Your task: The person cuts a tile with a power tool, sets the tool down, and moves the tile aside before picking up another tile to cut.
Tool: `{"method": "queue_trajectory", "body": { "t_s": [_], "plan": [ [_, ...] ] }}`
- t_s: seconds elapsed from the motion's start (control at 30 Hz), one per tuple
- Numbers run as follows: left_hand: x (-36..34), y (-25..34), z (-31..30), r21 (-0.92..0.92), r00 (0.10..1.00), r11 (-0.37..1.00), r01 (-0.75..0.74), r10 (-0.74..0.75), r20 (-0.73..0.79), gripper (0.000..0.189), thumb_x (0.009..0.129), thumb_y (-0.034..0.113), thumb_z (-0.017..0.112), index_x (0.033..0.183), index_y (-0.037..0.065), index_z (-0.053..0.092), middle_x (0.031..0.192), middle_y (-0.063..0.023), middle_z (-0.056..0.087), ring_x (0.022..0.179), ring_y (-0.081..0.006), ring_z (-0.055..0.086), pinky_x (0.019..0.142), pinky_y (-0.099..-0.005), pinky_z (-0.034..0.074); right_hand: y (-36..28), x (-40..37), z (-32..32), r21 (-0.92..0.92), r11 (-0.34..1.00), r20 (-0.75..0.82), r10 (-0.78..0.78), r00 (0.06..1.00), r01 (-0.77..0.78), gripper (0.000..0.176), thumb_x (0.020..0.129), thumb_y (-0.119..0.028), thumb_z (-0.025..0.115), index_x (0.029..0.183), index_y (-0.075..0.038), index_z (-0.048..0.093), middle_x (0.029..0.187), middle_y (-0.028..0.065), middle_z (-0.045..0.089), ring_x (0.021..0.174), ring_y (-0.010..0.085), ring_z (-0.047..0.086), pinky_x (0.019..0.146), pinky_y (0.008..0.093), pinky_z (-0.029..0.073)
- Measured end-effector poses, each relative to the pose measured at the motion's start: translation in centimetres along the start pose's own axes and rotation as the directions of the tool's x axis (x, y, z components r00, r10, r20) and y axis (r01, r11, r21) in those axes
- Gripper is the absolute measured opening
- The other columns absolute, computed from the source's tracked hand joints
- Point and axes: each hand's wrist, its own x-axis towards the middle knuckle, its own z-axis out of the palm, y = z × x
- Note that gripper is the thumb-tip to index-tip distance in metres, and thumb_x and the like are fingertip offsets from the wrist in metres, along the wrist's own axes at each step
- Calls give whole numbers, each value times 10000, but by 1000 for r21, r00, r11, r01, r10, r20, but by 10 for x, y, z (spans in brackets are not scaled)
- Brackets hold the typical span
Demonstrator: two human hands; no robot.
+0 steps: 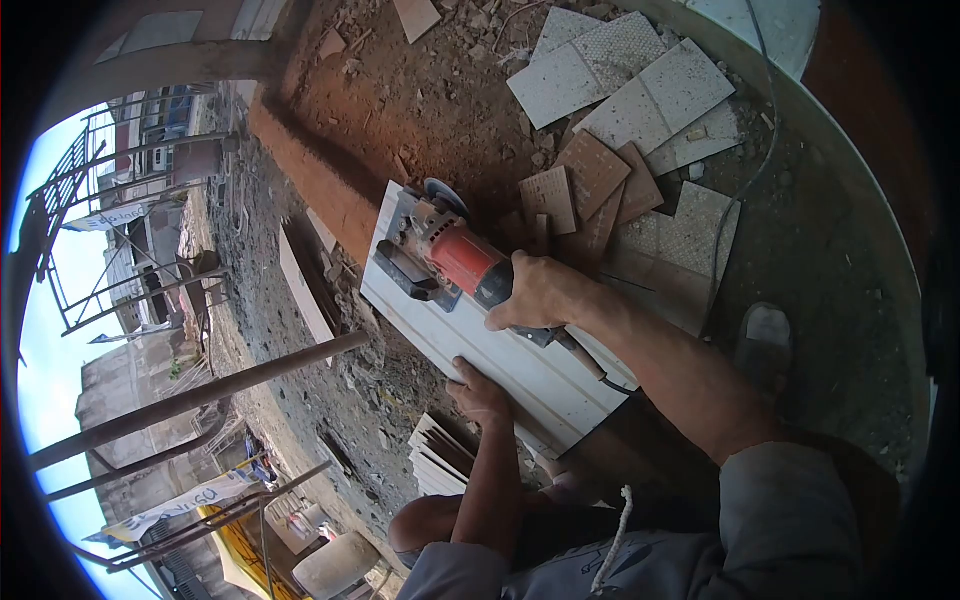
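A red and black power cutter [465,258] with a round blade lies over the far end of a long pale tile [510,365]. My right hand [535,292] is wrapped round the cutter's black rear body. Its cable runs back from the handle beside my forearm. My left hand [478,392] rests at the tile's left edge, nearer to me than the cutter, with its fingers on the edge; part of the hand's underside is hidden. The blade [446,196] shows at the tile's far right edge.
Speckled tiles [650,95] and brown tile pieces [595,175] lie on the rubble at the upper right. A stack of tile strips [440,455] is by my left knee. A metal pole [210,400] and more tile pieces [305,280] are at the left.
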Motion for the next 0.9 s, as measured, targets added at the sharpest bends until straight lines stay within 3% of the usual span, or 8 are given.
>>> {"method": "queue_trajectory", "body": {
  "t_s": [0.2, 0.57, 0.67, 0.73, 0.83, 0.9],
  "plan": [
    [-10, 17, -8, 3, 1000, 1000, 4, -4, 11, 792, 946, 641, 412, 1275, -77, 462, 1177, -337, 595, 1113, -482, 574, 965, -528, 425, 6, -14, 2, -30, 999, -18, 15, 1000, -15, 900, 631, -453, 796, 1209, 166, 490, 1106, 353, 629, 1084, 413, 637, 947, 403, 501],
    [-2, 15, -14, 51, 997, 997, 63, -66, 49, 802, 925, 677, 413, 1244, -57, 466, 1147, -350, 601, 1092, -495, 580, 943, -533, 434, 12, -27, 5, -124, 991, -27, 50, 998, -53, 936, 631, -461, 796, 1255, 157, 473, 1171, 338, 612, 1099, 388, 633, 945, 392, 502],
    [1, 12, -13, 55, 997, 996, 65, -67, 41, 788, 918, 690, 412, 1217, -36, 474, 1111, -353, 613, 1068, -502, 589, 928, -539, 439, 18, -26, 7, -69, 997, -15, 40, 999, -41, 914, 625, -472, 807, 1236, 137, 503, 1150, 316, 629, 1076, 375, 643, 923, 389, 508],
    [0, 10, -15, 44, 997, 997, 67, -68, 44, 779, 915, 697, 410, 1198, -26, 480, 1093, -354, 619, 1055, -506, 593, 920, -542, 442, 21, -24, 11, -43, 999, -92, 20, 996, -24, 750, 647, -410, 837, 1150, 76, 566, 1007, 215, 673, 923, 285, 664, 823, 369, 526],
    [-1, 12, -16, 64, 996, 995, 81, -83, 36, 774, 915, 696, 413, 1162, -34, 480, 1071, -359, 622, 1030, -513, 600, 909, -547, 447, 21, -24, 12, -15, 1000, -86, -1, 996, 0, 686, 656, -367, 845, 1126, 57, 581, 960, 175, 675, 877, 240, 658, 791, 356, 531],
    [3, 5, -13, -21, 999, 1000, 12, -11, 38, 787, 912, 699, 423, 1165, -45, 475, 1073, -364, 618, 1032, -517, 597, 911, -547, 445, 22, -22, 12, -29, 1000, -103, -2, 995, -1, 670, 660, -363, 844, 1120, 49, 585, 949, 164, 675, 862, 235, 655, 785, 357, 530]
  ]
}}
